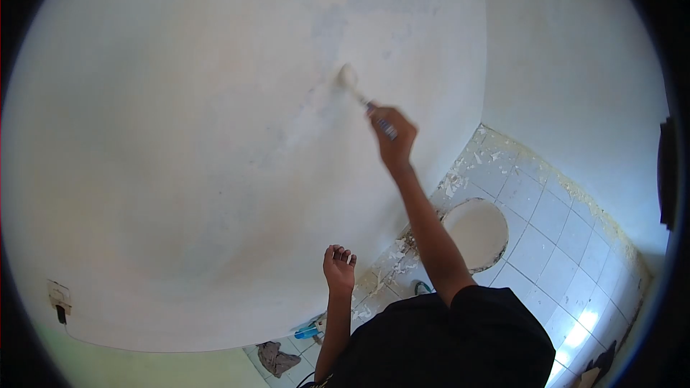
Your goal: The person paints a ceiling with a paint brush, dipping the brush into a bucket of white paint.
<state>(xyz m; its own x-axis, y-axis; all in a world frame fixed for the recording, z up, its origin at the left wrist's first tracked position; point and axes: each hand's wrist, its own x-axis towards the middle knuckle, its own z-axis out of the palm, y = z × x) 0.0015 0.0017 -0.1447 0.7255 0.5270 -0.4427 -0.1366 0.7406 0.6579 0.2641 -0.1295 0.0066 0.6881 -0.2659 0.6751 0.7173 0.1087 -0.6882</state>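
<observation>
My right hand is wrapped around the handle of a paintbrush, whose whitish head is blurred and meets the wall. The handle has dark and light markings. White paint covers much of this wall, with bluish-grey patches showing through around and above the brush. Lower down, my left hand hangs close to the wall with its fingers half curled and slightly apart, holding nothing. To the right of my forearm, a round tub of off-white paint stands on the floor, its rim crusted.
Paint flakes litter the tiled floor along the walls. A grey rag and a blue object lie by the wall's foot. At lower left, a wall socket holds a black plug with a cable. A second wall stands right.
</observation>
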